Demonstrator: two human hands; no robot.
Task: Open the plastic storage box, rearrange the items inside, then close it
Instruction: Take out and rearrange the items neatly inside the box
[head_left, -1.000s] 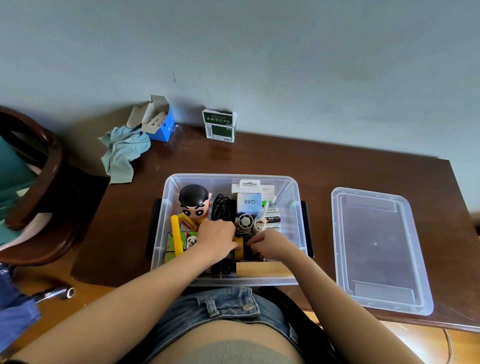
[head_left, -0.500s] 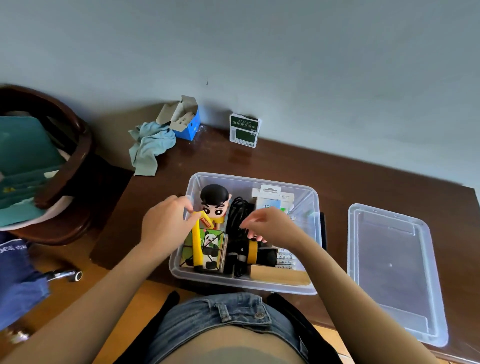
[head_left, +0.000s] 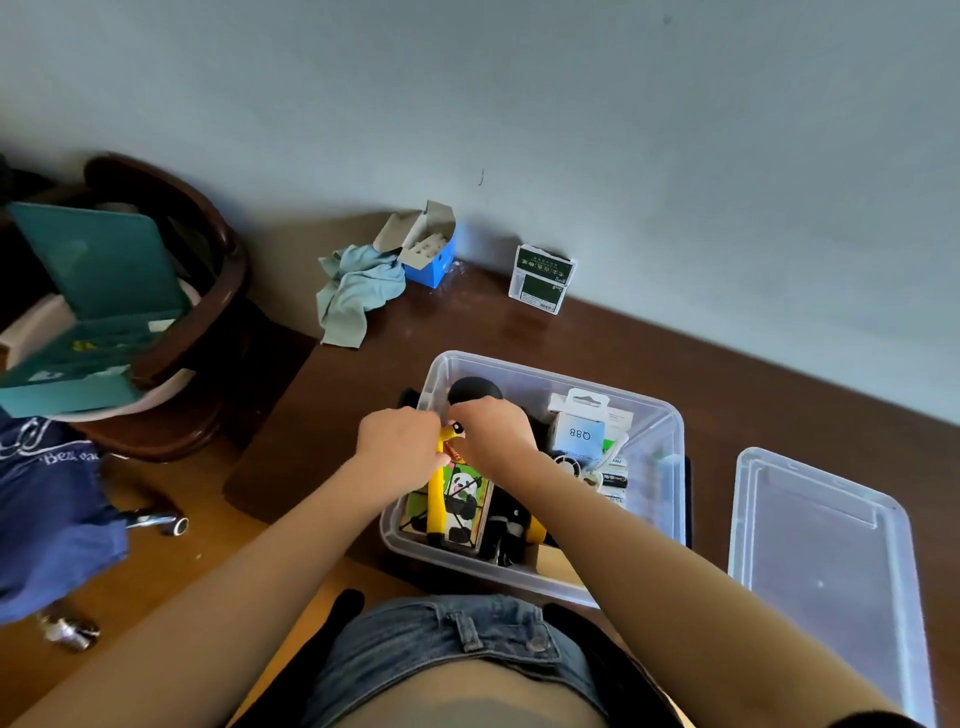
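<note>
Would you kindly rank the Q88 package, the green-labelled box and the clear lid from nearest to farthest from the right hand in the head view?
1. Q88 package: in the storage box, just right of the right hand.
2. Green-labelled box: by the wall.
3. Clear lid: far right on the table.

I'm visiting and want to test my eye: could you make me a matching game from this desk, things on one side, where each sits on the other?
Things:
1. clear lid
2. crumpled cloth
3. panda box
4. green and white pack

Places:
A. inside the storage box
B. beside the blue carton
C. right of the storage box
D. upright against the wall

Pairs: 1-C, 2-B, 3-A, 4-D
</note>
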